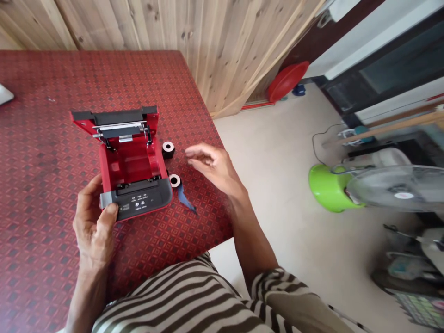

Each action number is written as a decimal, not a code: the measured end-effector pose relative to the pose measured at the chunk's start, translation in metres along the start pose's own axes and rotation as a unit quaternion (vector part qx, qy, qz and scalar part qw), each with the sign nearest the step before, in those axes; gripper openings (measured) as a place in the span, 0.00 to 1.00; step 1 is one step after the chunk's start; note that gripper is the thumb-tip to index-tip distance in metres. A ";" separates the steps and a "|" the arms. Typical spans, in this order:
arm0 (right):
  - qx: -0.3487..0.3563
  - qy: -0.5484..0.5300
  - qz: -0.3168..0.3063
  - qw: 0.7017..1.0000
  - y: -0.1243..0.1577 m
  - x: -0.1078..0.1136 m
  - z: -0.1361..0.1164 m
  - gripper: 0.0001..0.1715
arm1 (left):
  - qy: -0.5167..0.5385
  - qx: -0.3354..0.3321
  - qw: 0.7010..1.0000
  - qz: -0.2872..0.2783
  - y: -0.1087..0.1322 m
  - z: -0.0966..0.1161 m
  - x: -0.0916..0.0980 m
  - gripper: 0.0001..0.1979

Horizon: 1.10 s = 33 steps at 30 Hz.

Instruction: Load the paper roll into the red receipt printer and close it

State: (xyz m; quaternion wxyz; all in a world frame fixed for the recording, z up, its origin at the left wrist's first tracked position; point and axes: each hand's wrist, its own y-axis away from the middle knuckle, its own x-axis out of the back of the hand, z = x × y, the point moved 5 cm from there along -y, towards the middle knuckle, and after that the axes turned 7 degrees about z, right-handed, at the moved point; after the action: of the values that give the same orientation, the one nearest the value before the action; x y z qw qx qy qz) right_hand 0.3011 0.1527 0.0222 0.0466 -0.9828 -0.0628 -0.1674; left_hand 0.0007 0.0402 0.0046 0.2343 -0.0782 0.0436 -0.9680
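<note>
A small red and black receipt printer (133,162) has its lid (118,121) raised, and the red paper bay inside shows no roll. My left hand (94,219) grips its front left corner, thumb on top of the black button panel (140,202). To the right of the printer lie two small black rolls with pale cores, one farther roll (168,149) and one nearer roll (175,181). A blue strip (185,200) trails from the nearer one. My right hand (213,164) hovers just right of the rolls, fingers bent and apart, holding nothing visible.
The table (41,185) has a red patterned cover and ends at its right edge. Behind it rises a wooden plank wall (156,27). On the floor at right stand a green stool (324,187) and a fan (398,187). A red basin (287,81) leans farther back.
</note>
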 end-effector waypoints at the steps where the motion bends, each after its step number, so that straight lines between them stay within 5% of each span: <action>1: 0.007 0.006 0.009 1.000 -0.010 -0.004 0.002 0.16 | 0.001 -0.001 1.000 -0.001 0.000 0.001 0.000 0.32; 4: 0.031 0.015 -0.032 0.999 -0.035 -0.032 0.009 0.24 | -0.003 -0.005 1.000 -0.006 0.001 0.003 0.000 0.29; 9: 0.025 0.021 -0.023 0.999 -0.042 -0.043 0.002 0.14 | -0.030 -0.012 0.999 0.003 0.001 0.008 0.000 0.30; 12: 0.047 0.020 0.003 0.999 -0.028 -0.017 -0.036 0.21 | -0.033 -0.003 0.999 -0.003 0.000 0.010 -0.002 0.30; 14: 0.092 0.015 -0.042 0.995 -0.016 -0.007 -0.071 0.23 | -0.028 0.001 1.000 -0.006 0.000 0.012 -0.002 0.30; 19: 0.241 0.175 -0.149 0.943 0.000 -0.044 -0.128 0.19 | -0.018 0.015 1.000 -0.019 0.000 0.015 -0.005 0.31; 25: 0.235 0.438 -0.211 0.842 -0.012 -0.118 -0.119 0.18 | -0.023 0.024 0.999 -0.021 0.002 0.012 -0.004 0.31; 33: 0.180 0.497 -0.266 0.806 -0.038 -0.130 -0.111 0.19 | -0.016 0.046 0.998 -0.029 0.004 0.011 -0.003 0.33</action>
State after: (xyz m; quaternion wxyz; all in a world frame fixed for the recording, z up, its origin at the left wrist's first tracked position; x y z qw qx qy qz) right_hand 0.1386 0.1641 0.0856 0.2011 -0.6840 -0.3195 -0.6242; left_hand 0.0071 0.0380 0.0145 0.2104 -0.0842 -0.0066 -0.9740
